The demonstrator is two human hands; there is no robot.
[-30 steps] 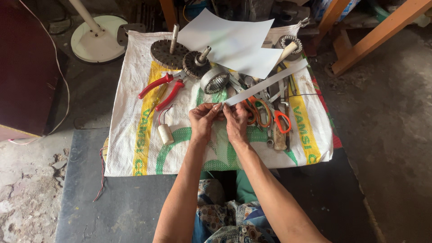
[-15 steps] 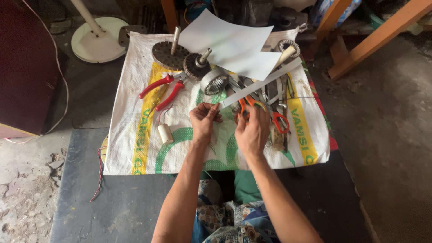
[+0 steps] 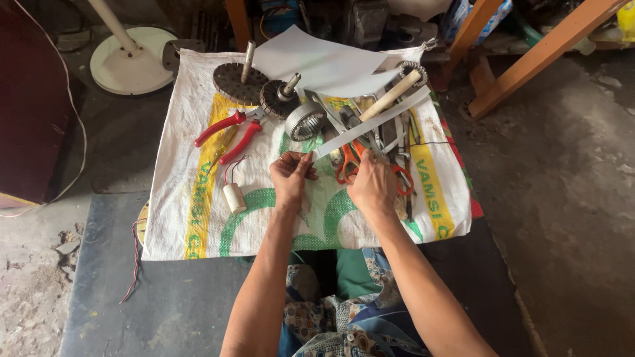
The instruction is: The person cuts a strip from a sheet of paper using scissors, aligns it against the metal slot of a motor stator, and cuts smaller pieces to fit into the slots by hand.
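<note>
— Head view: what does the left hand [image 3: 291, 177] have?

— Its grip is pinched on the near end of a long white paper strip [image 3: 370, 123], which runs up and to the right over the tools toward the far side of the sack [image 3: 192, 218].

— And the right hand [image 3: 372, 185]?

— It lies palm down on the orange scissors [image 3: 348, 165], fingers curled over the handles; I cannot tell whether the grip is clenched on them. It sits just right of the left hand.

— What lies around them?

— Red pliers [image 3: 228, 132] to the left, a small white capacitor [image 3: 233, 198] with wires near the left hand, a round motor part [image 3: 304, 120] just beyond the strip, and a white sheet [image 3: 324, 63] at the far edge.
</note>
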